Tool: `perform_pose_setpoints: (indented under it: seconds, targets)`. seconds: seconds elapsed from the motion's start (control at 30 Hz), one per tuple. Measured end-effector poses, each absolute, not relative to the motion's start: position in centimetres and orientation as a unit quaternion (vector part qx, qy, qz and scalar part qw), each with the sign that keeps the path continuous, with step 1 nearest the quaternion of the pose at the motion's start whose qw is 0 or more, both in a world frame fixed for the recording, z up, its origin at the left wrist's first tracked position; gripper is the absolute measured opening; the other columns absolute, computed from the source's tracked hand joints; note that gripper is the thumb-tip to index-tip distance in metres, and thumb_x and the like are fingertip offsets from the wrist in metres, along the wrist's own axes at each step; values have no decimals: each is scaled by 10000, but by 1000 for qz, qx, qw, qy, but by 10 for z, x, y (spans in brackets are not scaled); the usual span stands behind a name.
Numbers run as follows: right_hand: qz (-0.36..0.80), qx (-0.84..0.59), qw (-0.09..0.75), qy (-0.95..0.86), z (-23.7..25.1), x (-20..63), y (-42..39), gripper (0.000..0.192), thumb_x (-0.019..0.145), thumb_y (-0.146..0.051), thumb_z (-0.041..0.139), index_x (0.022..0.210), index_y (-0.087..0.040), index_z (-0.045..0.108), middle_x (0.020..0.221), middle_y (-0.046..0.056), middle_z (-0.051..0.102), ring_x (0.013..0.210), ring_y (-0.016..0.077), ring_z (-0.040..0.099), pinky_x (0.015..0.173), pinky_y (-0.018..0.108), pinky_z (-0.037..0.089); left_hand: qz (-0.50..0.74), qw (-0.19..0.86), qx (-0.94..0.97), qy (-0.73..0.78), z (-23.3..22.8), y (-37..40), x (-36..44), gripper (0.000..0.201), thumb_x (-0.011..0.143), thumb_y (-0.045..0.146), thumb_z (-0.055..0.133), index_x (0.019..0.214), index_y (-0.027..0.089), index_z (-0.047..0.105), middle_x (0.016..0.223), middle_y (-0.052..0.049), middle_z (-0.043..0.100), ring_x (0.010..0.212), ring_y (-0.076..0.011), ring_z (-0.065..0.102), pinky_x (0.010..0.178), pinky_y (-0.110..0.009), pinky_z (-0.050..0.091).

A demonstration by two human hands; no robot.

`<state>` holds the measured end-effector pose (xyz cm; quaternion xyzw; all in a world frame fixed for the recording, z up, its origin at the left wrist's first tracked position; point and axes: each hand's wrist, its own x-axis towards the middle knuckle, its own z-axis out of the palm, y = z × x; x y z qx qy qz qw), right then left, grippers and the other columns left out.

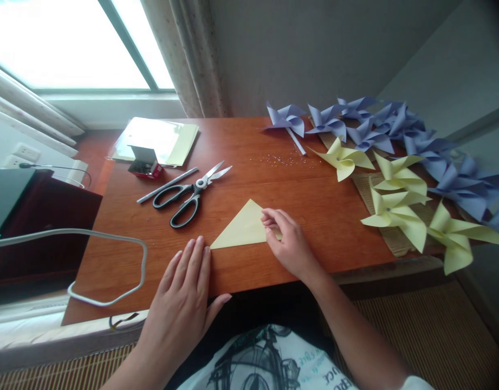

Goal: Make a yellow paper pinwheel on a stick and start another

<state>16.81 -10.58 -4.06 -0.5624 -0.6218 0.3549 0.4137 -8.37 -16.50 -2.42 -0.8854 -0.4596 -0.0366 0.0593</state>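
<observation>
Wooden desk [314,216]: right hand [287,244] pressing yellow triangle [243,227]; left hand [184,303] beside.

Left hand [183,303] and right hand [289,244]: both were bare, with no rings, watch or gloves, and the forearms were uncovered up to the frame edge. Nails were short to medium, unpainted as far as could be told. The shirt [269,360] was white with a black line-drawn graphic and some printed lettering, too skewed to read.
</observation>
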Motion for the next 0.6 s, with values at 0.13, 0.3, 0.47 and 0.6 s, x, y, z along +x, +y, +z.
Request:
perform_pose_setpoints:
  seconds: [0.13, 0.3, 0.47, 0.6]
  targets:
    - [374, -558, 420, -610, -41, 169, -105, 369, 860, -76, 516, 1200, -180, 613, 1089, 102, 647, 990, 202, 655, 925, 379, 589, -50, 54, -877, -475, -22, -164, -83, 919, 971, 654, 357, 1552, -53, 273, 1587, -304, 352, 1489, -435, 330, 1186, -565, 296]
    - [492, -540, 449, -515, -43, 176, -101, 325, 860, -179, 588, 1182, -188, 628, 1125, 100, 670, 1028, 205, 660, 982, 410, 559, -81, 42, -861, -500, -22, -162, -74, 924, 961, 616, 435, 1576, -36, 208, 1605, -309, 313, 1491, -443, 322, 1175, -567, 318]
    - [605, -503, 480, -389, -37, 182, -95, 323, 818, -264, 684, 1133, -197, 655, 1097, 76, 705, 1053, 200, 652, 1017, 405, 523, -91, 3, -886, -455, -23, -161, -37, 904, 926, 569, 547, 1568, -5, 273, 1621, -278, 306, 1507, -420, 300, 1193, -536, 307]
    - [638, -476, 509, -328, -29, 185, -93, 291, 793, -272, 718, 1074, -203, 688, 1049, 62, 725, 1027, 192, 657, 956, 362, 535, -91, -34, -890, -445, -27, -155, -9, 821, 919, 608, 534, 1554, 108, 386, 1639, -223, 303, 1502, -440, 303, 1183, -579, 287]
